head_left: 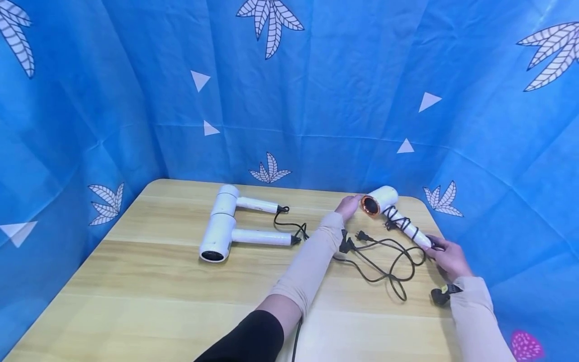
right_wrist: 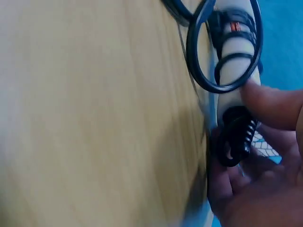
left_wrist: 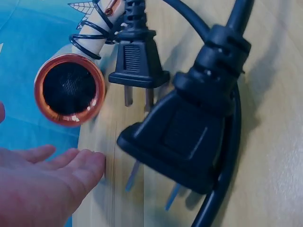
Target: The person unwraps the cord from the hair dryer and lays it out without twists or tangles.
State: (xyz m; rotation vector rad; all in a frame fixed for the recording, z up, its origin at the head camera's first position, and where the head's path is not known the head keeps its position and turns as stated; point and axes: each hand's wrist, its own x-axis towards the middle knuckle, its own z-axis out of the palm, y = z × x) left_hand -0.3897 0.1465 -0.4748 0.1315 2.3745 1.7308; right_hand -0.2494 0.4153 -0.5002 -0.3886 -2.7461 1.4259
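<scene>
A white hair dryer (head_left: 386, 197) with a copper-coloured rim lies slanted at the table's back right, its cord wound round the handle (head_left: 413, 234). My right hand (head_left: 449, 257) holds the handle's lower end. In the right wrist view, the thumb (right_wrist: 274, 106) lies on the handle, with fingers below it beside the black cord sleeve (right_wrist: 241, 137). Beside the dryer's round mouth is my left hand (head_left: 348, 207). The left wrist view shows its extended fingers (left_wrist: 83, 165) just below the copper rim (left_wrist: 97, 106), holding nothing.
Two more white hair dryers, one behind (head_left: 224, 198) and one nearer (head_left: 218, 234), lie side by side on the left. Loose black cord (head_left: 393, 275) and plugs (head_left: 346, 244) lie between my arms. A blue patterned curtain (head_left: 344, 100) surrounds the wooden table (head_left: 149, 281).
</scene>
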